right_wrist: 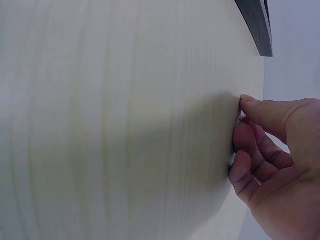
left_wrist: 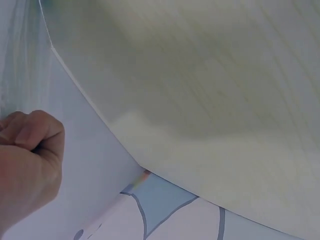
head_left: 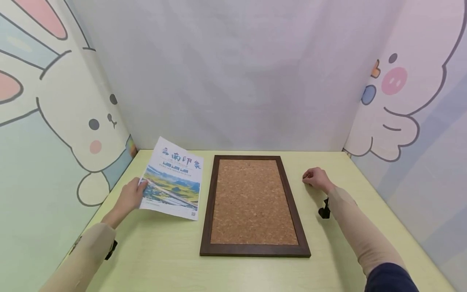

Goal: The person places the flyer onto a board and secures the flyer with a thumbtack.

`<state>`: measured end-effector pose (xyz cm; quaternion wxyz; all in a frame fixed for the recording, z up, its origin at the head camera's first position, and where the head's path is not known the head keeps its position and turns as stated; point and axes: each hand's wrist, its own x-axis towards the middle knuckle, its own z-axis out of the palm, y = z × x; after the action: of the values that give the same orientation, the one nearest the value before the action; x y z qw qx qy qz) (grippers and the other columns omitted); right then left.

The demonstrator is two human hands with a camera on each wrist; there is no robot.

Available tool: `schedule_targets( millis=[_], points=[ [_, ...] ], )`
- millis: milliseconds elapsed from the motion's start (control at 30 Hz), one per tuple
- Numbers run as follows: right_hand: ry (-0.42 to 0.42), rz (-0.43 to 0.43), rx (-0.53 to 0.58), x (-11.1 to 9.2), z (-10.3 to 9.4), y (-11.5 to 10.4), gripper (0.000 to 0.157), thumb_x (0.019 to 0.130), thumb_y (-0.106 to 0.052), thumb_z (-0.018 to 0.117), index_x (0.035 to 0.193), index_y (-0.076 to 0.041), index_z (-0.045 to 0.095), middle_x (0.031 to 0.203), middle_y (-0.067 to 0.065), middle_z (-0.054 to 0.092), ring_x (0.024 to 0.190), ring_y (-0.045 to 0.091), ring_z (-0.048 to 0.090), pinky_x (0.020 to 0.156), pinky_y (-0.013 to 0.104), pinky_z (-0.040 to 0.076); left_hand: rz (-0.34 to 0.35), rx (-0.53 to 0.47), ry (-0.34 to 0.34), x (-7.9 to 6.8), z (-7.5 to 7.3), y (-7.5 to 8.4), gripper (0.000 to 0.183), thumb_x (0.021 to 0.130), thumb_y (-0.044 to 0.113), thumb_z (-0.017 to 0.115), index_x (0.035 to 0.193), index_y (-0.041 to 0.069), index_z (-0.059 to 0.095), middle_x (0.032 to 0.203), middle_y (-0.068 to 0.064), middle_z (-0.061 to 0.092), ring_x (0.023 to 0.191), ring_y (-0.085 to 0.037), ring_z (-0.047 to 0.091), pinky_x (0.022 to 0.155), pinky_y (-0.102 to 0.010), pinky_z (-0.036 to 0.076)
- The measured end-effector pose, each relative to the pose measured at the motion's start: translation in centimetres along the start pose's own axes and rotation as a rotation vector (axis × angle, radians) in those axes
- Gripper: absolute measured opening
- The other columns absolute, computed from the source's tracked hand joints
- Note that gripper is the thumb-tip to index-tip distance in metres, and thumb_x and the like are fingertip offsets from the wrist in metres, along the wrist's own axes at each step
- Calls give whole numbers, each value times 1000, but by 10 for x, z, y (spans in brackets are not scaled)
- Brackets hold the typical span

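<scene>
On the left, my left hand (head_left: 133, 194) grips the edge of a printed poster (head_left: 173, 184) with the thumb on its front. The sheet is tilted above the table and shows blue lettering over a green and blue landscape. In the left wrist view the curled left hand (left_wrist: 37, 145) is beside the sheet. A framed cork board (head_left: 253, 202) lies flat in the middle. To its right, my right hand (head_left: 318, 179) is low at the table with thumb and fingertips together, pinching a small dark object (head_left: 305, 177) that is mostly hidden. Its kind cannot be told.
The pale wood-grain table (head_left: 160, 259) runs back to a plain light curtain (head_left: 237, 81). Side walls carry a cartoon rabbit (head_left: 76, 113) on the left and a cartoon pig (head_left: 412, 81) on the right. The board's dark frame (head_left: 255, 250) stands slightly raised.
</scene>
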<state>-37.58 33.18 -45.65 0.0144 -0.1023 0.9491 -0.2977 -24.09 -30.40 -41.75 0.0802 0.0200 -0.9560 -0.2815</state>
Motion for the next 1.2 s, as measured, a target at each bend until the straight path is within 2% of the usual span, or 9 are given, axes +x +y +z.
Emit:
schedule_targets(
  millis=[133,300,433,567,900,1200],
  points=[
    [12,-9,-11,0,0,0,15,88,-8,66,95,5,70,87,19,70,68,12,55,60,25,44,-16,-40,16,2,-2,6,42,106,27,32,111,-11,48,86,-23,59,65,-21,57,53,-29,42],
    [23,-6,-28,2,0,4,16,88,-10,67,94,4,71,88,18,71,67,10,56,61,25,44,-28,-73,44,4,-6,17,42,106,30,33,108,-9,49,86,-23,59,65,-21,57,53,-28,42],
    [10,12,-5,3,0,5,18,87,-11,68,94,5,70,85,17,70,63,12,58,58,26,46,-56,-113,46,5,-3,29,42,106,32,32,108,-8,49,89,-22,59,68,-21,57,54,-28,42],
    [-6,40,14,3,0,4,20,88,-15,69,93,4,69,81,14,69,63,15,59,57,27,46,-63,-160,24,8,5,43,43,106,32,32,113,-7,48,93,-23,60,69,-20,58,54,-27,44],
    [-14,79,27,4,2,1,24,90,-22,68,86,2,67,65,8,63,55,13,50,55,28,41,-10,-214,21,18,33,83,36,106,26,36,112,-7,50,89,-21,61,65,-19,59,53,-27,45],
    [1,79,-5,5,3,0,20,90,-17,67,87,3,69,67,8,64,57,13,51,57,28,42,-10,-314,-32,16,61,110,32,105,24,40,110,-5,52,87,-20,63,62,-17,60,51,-29,49]
  ],
)
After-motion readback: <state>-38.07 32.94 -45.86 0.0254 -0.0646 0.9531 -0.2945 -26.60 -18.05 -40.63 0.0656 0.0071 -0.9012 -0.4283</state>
